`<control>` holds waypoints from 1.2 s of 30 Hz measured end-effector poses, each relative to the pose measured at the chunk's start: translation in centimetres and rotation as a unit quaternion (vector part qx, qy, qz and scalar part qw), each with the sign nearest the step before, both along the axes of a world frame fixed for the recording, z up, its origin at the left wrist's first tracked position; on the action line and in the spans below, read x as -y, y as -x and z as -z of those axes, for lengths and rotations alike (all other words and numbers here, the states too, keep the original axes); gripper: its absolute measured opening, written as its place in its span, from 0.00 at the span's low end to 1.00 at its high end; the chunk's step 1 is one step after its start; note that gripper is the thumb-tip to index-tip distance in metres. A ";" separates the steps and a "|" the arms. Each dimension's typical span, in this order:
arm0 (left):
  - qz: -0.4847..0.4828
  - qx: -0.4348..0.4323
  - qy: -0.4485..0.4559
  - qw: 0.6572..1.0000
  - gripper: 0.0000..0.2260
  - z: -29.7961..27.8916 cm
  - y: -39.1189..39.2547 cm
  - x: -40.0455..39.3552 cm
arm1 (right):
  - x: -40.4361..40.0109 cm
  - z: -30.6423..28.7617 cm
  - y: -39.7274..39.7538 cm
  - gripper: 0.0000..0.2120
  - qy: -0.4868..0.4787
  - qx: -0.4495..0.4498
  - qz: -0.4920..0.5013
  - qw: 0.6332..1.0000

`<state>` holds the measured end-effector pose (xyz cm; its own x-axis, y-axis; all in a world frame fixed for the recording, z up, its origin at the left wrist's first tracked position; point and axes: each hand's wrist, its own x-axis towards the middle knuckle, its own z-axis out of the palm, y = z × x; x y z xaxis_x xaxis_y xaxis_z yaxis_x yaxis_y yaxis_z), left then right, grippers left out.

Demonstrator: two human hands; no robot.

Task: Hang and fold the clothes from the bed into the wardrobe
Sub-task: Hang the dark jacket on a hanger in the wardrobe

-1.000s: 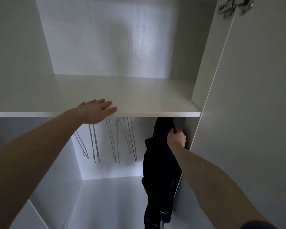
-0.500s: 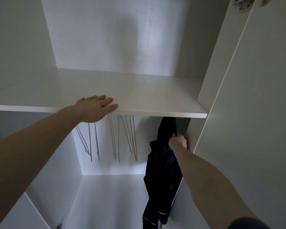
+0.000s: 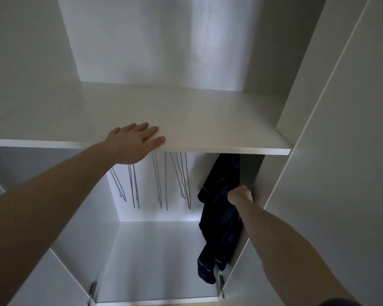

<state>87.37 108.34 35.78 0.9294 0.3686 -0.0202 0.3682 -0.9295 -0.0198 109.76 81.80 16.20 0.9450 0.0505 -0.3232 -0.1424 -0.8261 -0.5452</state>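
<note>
A dark navy garment [image 3: 219, 219] with thin white piping hangs under the white wardrobe shelf [image 3: 208, 133], against the right inner wall. My right hand [image 3: 240, 194] grips the garment's upper part, fingers curled into the cloth. My left hand [image 3: 135, 140] rests flat on the front edge of the shelf with fingers straight. Several thin wire hangers [image 3: 159, 180] dangle bare to the left of the garment. The rail and the garment's own hanger are hidden by the shelf.
The open wardrobe door [image 3: 341, 173] stands close on the right. Another door [image 3: 42, 279] opens at lower left, with hinges [image 3: 93, 291] near the bottom. The white wardrobe floor [image 3: 155, 261] lies below the hangers.
My right hand has slid lower along the garment, away from the shelf. The view has tilted down a little. My left hand stays on the shelf edge.
</note>
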 end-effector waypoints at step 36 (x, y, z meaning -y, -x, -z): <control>-0.033 0.023 0.023 0.999 0.31 0.4 -0.1 -0.3 | -8.5 1.8 7.2 0.08 -0.211 0.080 -0.055 0.973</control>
<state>87.47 108.64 35.41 0.9034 0.4287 0.0038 0.4283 -0.9028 0.0398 102.54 90.29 14.42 0.9625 0.2516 -0.1015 0.0488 -0.5287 -0.8474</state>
